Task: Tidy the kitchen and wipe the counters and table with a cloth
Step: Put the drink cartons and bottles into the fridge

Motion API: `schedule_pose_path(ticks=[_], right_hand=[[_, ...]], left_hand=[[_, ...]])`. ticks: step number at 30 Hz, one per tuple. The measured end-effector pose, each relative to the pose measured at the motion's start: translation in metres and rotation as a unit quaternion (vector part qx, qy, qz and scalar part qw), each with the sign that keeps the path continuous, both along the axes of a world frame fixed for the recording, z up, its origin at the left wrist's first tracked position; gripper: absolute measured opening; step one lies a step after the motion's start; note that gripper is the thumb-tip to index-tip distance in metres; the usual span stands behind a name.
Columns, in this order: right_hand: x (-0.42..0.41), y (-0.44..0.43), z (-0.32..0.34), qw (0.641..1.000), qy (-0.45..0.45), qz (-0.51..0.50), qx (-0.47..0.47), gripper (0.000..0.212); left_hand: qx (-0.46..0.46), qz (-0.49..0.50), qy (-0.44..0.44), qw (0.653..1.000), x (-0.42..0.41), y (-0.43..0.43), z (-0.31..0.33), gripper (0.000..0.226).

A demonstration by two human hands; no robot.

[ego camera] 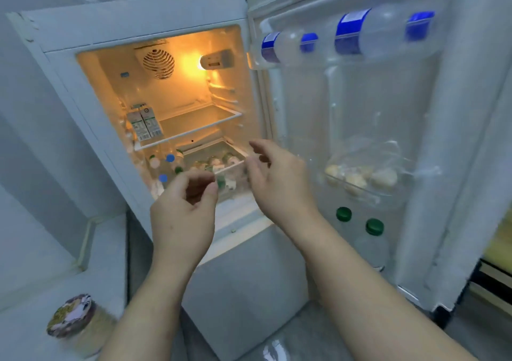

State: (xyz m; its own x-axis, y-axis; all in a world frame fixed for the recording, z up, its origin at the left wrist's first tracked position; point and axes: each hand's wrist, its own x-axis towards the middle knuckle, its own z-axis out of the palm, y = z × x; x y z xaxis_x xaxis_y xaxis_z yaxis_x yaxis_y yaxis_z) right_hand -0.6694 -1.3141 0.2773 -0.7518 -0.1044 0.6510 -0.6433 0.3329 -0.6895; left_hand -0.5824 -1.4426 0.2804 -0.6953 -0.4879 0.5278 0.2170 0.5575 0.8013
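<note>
White walls surround a small fridge [243, 277], its door [457, 139] open to the right. Before its clear drawer [221, 164], the left hand [184, 211] is loosely curled and the right hand [279, 183] half spread, both empty. Two cartons [144, 125] stand upright. On the door, two water bottles [374, 31] lie sideways and two green-capped bottles [343, 214] stand.

Both bare forearms [155, 291] are extended toward 12 o'clock, the left hand [184, 208] held empty with fingers loosely curled, the right hand [279, 183] raised at its 2 o'clock, fingers relaxed and parted.
</note>
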Motion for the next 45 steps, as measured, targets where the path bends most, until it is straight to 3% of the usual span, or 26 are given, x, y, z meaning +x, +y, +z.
schedule_pose_path(ticks=[4,8,12,16,20,22,27,30,36,41,45], right_hand=[[0.032,0.058,0.016,0.989,0.104,-0.094,-0.043,0.026],[0.031,0.121,0.024,0.942,0.19,-0.254,-0.112,0.027],[0.009,0.179,0.023,0.899,0.149,-0.361,-0.197,0.045],[-0.016,0.226,0.025,0.88,0.075,-0.425,-0.198,0.064],[-0.045,0.263,0.023,0.921,-0.058,-0.354,-0.155,0.064],[-0.054,0.27,0.02,0.92,-0.082,-0.352,-0.15,0.056],[-0.043,0.259,0.005,0.903,-0.046,-0.405,-0.134,0.036],[-0.019,0.24,-0.004,0.908,-0.017,-0.399,-0.125,0.035],[0.035,0.197,-0.015,0.935,0.034,-0.338,-0.104,0.039],[0.073,0.141,-0.024,0.953,0.1,-0.275,-0.082,0.046],[0.088,0.096,-0.035,0.958,0.185,-0.196,-0.099,0.041]], left_hand=[[0.027,-0.043,0.001,0.999,0.002,0.041,-0.001,0.012],[0.004,-0.097,-0.013,0.995,-0.016,0.089,-0.004,0.018],[-0.032,-0.167,-0.028,0.985,-0.039,0.132,-0.008,0.015],[-0.065,-0.213,-0.066,0.973,-0.06,0.164,-0.009,0.015],[-0.119,-0.231,-0.1,0.96,-0.076,0.178,-0.012,0.02],[-0.127,-0.232,-0.11,0.958,-0.079,0.178,-0.015,0.022],[-0.128,-0.248,-0.113,0.954,-0.071,0.169,-0.026,0.025],[-0.103,-0.243,-0.109,0.958,-0.065,0.158,-0.031,0.023],[-0.044,-0.211,-0.081,0.973,-0.04,0.128,-0.033,0.012],[-0.076,-0.189,-0.089,0.975,-0.007,0.094,-0.04,0.02],[-0.034,-0.16,-0.088,0.983,0.019,0.061,-0.042,0.022]])
